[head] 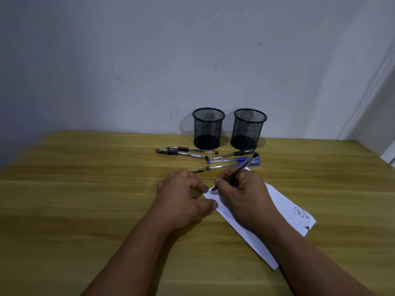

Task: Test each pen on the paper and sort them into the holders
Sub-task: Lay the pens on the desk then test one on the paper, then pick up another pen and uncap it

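The black gel pen (239, 169) is clamped in the right hand (241, 189), fingers curled round its barrel, its tip down on the near-left corner of the white paper sheet (282, 201), where a dark scribble (213, 190) shows. The pen's back end slants up and away over the sheet's far edge. The left hand (181, 195) rests just left of the sheet, thumb and forefinger pressing on its left edge; the other fingers are curled, and a pen cap (195, 171) sticks out beyond the knuckles, though whether the hand grips it I cannot tell. A circled mark (297, 211) is drawn near the sheet's torn right end.

Beyond the sheet's far edge lie two blue pens (230, 163) and one more black pen (233, 154), side by side; further left of them lie two black gel pens (186, 152). Behind all the pens stand two black mesh pen holders, the left holder (207, 129) and the right holder (248, 129), upright, near each other, against the grey wall (149, 60). Everything sits on a wooden table (85, 199).
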The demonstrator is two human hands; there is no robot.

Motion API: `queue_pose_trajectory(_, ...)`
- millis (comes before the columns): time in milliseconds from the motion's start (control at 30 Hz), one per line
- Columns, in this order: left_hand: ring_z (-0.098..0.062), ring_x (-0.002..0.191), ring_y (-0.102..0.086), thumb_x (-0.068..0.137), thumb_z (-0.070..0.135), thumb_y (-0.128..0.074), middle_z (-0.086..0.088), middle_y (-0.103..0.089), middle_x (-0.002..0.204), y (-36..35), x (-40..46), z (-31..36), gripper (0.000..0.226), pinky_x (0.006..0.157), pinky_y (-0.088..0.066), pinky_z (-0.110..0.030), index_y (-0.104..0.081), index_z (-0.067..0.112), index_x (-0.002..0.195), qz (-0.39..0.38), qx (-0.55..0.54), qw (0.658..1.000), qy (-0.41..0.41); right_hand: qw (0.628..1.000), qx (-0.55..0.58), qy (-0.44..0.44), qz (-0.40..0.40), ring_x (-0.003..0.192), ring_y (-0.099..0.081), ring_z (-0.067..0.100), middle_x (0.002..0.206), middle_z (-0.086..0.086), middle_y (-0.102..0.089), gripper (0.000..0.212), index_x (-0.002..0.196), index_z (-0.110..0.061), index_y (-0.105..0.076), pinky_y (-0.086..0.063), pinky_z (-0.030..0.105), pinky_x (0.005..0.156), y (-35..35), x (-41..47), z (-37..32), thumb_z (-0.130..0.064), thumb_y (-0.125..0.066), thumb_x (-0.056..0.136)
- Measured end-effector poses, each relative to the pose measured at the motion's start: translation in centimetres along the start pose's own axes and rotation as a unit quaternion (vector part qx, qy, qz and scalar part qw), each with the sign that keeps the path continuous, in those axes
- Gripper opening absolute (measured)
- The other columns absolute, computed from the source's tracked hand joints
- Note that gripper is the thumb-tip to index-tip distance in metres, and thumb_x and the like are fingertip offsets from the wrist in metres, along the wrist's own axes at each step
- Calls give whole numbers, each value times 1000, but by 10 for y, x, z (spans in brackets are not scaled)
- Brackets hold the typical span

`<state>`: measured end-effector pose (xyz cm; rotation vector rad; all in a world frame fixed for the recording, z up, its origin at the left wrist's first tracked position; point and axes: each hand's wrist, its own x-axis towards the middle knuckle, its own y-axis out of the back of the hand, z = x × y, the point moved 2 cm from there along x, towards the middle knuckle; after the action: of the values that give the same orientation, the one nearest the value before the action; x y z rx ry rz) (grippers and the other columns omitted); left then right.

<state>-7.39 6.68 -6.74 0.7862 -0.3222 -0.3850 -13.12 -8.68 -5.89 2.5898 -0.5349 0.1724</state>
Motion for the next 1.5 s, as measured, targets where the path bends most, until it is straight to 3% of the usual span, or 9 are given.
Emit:
queue_pose_trajectory(167,-7,99,-58,84,26,-69,16,-57,99,4,1,-2,8,84,-50,-26,-69,32,89,92,-46,995,12,996,75,-4,40,60,-60,8,67,3,-69,17,74,-18,-68,-49,25,58,6,2,3,-13,-64,90)
queue_pose_trajectory(433,-22,124,-42,93,42,-54,0,-47,131,6,25,-11,43,103,-38,-42,-52,32,136,116,107,981,116,969,239,-12,52,42,-46,10,64,17,-63,18,79,-17,-68,-39,23,43,18,11,2,-15,-61,95)
queue_pose_trajectory(633,-18,114,-45,94,45,-52,12,-53,113,2,32,-9,20,92,-37,-39,-64,41,110,112,151,978,95,952,301,-18,48,49,-46,28,71,28,-66,26,79,-21,-65,-37,31,45,23,17,2,-17,-50,99)
queue_pose_trajectory(767,-12,101,-57,92,35,-59,23,-61,99,2,32,-13,12,87,-49,-42,-68,39,99,142,6,990,18,952,299,-14,56,50,-47,28,73,34,-61,25,73,-23,-69,-38,31,44,24,18,2,-19,-59,95)
queue_pose_trajectory(900,8,101,-54,93,24,-61,30,-62,96,5,24,-4,22,78,-42,-17,-67,45,93,122,-111,986,-29,946,316,-27,66,48,-47,20,75,34,-60,23,72,-25,-72,-37,28,44,25,19,5,-20,-64,93)
queue_pose_trajectory(1067,7,104,-49,94,27,-58,46,-53,100,7,20,1,24,78,-36,-14,-64,50,94,91,-103,989,-45,947,313,-39,62,47,-44,21,63,34,-51,24,69,-20,-71,-36,29,43,23,20,11,-21,-64,92)
queue_pose_trajectory(1200,6,104,-46,94,30,-57,39,-54,103,6,21,2,21,76,-33,-11,-63,50,95,74,-80,992,-65,949,307,-46,48,42,-43,18,50,15,-51,25,72,-10,-70,-37,28,42,19,20,13,-22,-64,93)
queue_pose_trajectory(1367,7,99,-49,94,32,-57,24,-58,94,3,19,5,17,74,-35,-11,-65,46,99,71,-104,990,-63,946,319,-47,25,50,-44,23,75,37,-56,20,72,-19,-72,-36,29,46,16,20,14,-25,-67,90)
queue_pose_trajectory(1500,8,92,-51,94,34,-55,16,-59,97,2,21,4,15,72,-37,-15,-65,46,96,61,-115,990,-48,938,342,-49,-6,57,-53,20,77,15,-68,21,90,-2,-68,-37,31,48,16,22,18,-22,-66,87)
